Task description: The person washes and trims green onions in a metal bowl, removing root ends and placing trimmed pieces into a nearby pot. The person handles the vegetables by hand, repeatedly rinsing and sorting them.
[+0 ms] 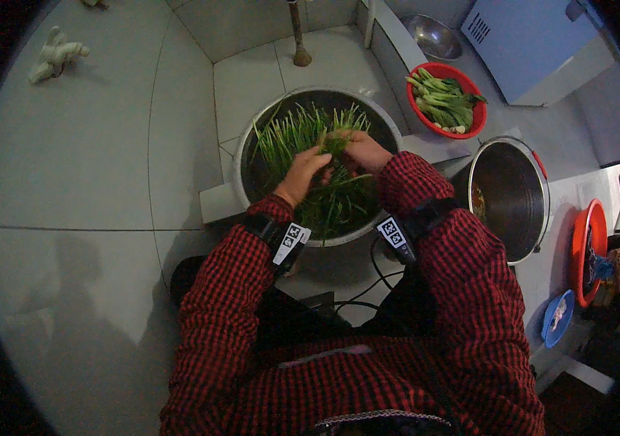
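Note:
A large round metal basin (pixel 244 136) stands before me, holding thin green stalks (pixel 288 133) that look like chives. Along the far side the stalks lie fairly straight; loose, tangled greens (pixel 337 210) fill the near side. Over the middle of the basin my left hand (pixel 302 174) has its thumb and fingers closed on some stalks. My right hand (pixel 365 151) pinches a small bunch (pixel 335 144) of them just beside it. The hands nearly touch, and part of the fingers is hidden by the greens.
Right of the basin is a metal bucket (pixel 517 201) with a red-gripped handle. Beyond it, a red bowl (pixel 481 117) holds leafy vegetables (pixel 443 101). A metal bowl (pixel 432 37) lies behind. Ginger root (pixel 56 57) rests on tiles at left. Black cables (pixel 362 297) run below the basin.

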The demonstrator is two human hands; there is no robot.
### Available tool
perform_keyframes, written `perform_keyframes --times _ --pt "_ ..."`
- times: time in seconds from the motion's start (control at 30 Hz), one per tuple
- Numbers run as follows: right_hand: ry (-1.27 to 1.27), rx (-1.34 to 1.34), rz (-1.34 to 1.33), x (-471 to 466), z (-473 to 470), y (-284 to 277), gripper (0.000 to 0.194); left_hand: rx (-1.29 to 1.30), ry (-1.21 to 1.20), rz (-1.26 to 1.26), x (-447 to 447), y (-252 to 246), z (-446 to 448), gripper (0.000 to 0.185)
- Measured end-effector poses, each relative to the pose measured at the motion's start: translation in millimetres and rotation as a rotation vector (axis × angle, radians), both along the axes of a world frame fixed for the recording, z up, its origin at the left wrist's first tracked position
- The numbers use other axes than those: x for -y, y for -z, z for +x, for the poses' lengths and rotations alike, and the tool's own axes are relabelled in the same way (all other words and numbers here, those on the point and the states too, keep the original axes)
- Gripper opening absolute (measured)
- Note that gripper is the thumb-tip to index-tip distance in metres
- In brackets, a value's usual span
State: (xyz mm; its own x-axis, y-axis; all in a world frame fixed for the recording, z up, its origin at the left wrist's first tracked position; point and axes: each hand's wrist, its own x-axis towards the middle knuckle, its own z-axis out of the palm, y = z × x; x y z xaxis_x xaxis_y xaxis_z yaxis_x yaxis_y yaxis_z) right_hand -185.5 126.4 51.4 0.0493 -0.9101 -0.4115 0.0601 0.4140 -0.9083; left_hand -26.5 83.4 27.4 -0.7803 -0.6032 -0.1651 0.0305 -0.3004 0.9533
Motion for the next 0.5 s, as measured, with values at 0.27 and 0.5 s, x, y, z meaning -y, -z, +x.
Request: perform_keyframes --times 0.27,0.5 --pt "0.151 0.069 -0.005 -13 -10 7 0.014 0.066 -0.298 -0.345 -3 12 5 0.029" --pt "0.148 0.154 0.038 -14 -2 -3 0.013 0.075 -0.187 -0.106 1 10 2 0.035"
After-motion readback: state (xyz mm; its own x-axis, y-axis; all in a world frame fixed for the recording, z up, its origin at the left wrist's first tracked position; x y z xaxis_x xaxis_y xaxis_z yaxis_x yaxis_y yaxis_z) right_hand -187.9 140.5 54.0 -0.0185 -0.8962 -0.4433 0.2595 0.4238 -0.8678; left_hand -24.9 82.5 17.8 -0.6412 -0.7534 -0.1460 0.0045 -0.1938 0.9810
